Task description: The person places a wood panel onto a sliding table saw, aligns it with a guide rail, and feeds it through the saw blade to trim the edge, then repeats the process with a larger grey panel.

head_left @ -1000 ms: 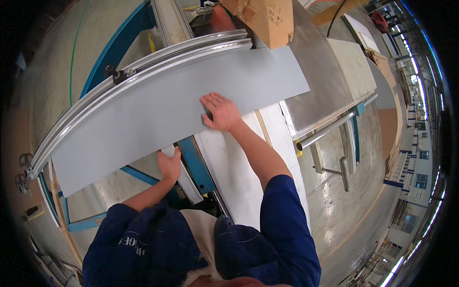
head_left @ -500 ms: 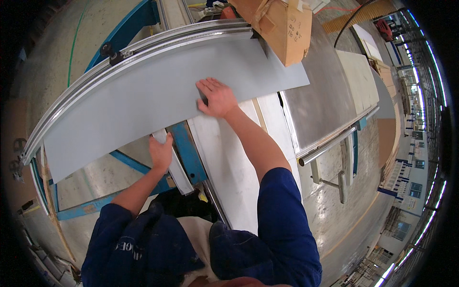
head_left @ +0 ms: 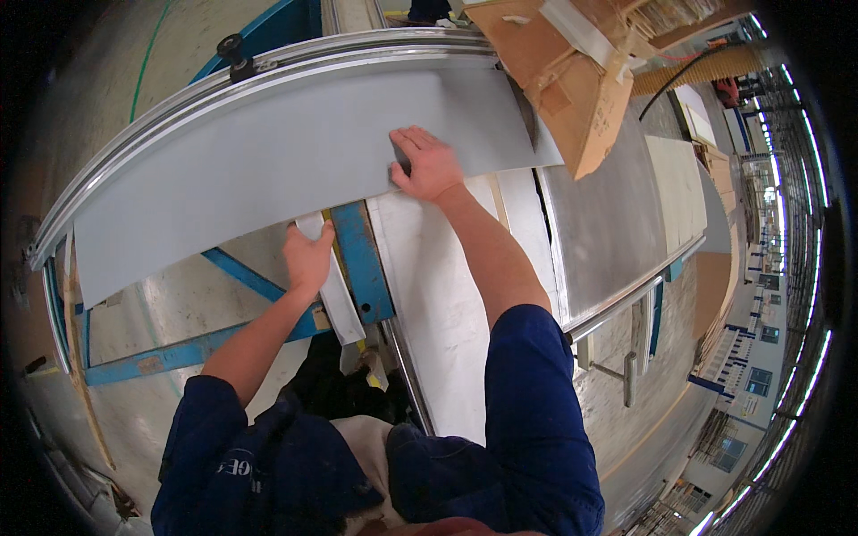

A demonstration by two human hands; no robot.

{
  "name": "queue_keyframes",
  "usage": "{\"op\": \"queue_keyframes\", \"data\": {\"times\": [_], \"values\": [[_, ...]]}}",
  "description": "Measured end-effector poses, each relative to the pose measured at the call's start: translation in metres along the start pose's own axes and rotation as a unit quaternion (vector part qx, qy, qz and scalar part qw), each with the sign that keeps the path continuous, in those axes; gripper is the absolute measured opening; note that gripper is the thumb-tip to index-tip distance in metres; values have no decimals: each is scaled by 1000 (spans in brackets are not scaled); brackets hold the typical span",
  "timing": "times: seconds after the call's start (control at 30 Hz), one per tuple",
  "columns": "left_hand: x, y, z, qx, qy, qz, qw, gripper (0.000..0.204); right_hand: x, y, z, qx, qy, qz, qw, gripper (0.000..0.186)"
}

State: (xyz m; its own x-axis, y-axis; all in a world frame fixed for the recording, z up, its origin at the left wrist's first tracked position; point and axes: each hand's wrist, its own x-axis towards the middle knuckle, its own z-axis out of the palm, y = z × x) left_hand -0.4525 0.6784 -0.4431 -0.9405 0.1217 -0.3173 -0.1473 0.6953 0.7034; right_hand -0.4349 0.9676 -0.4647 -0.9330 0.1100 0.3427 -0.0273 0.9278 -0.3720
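- Head view: a long grey panel point(head_left: 241, 143) lies crosswise in front of the worker, its far edge along a silver metal rail point(head_left: 375, 45) that bows with the lens.
- The right hand point(head_left: 432, 170) rests on top of the panel, close to its near edge. Its grip is loose and unclosed: fingers straight and lying side by side, thumb set apart, palm down, with nothing pinched.
- The left hand point(head_left: 307, 259) is at the panel's near edge, left of the right hand, over a pale metal bar point(head_left: 338, 308) that juts out from under the panel. Its grip is spread, thumb on one side of the bar and fingers on the other; I can't tell from here whether it squeezes the bar or only touches it.
- Under the panel's middle and toward the worker is a pale counter point(head_left: 447, 330), with a blue beam point(head_left: 362, 259) at its left side.
- A torn cardboard box point(head_left: 559, 85) overhangs the panel's right end. It bears small dark marks like handwriting, hard to make out.
- Nearer the worker than the panel, white lettering point(head_left: 237, 464) shows on the navy garment point(head_left: 304, 473), partly lost in the folds.
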Motion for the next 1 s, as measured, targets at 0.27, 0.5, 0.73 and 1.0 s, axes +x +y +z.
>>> {"op": "queue_keyframes", "data": {"times": [0.27, 0.5, 0.73, 1.0], "values": [[26, 0, 14, -21, 21, 20, 999, 64, 23, 9, -4, -20, -15, 1, 1000, 53], [33, 15, 4, -35, -8, -2, 999, 63, 20, 9, 1, -77, 56, 30, 995, 51], [23, 13, 1, -42, 0, 8, 999, 61, -26, -42, -7, -96, 36, 101, 990, 59], [-3, 1, 3, -47, -34, -4, 998, 62, -52, -55, -16, -81, 21, 98, 992, 62]]}}
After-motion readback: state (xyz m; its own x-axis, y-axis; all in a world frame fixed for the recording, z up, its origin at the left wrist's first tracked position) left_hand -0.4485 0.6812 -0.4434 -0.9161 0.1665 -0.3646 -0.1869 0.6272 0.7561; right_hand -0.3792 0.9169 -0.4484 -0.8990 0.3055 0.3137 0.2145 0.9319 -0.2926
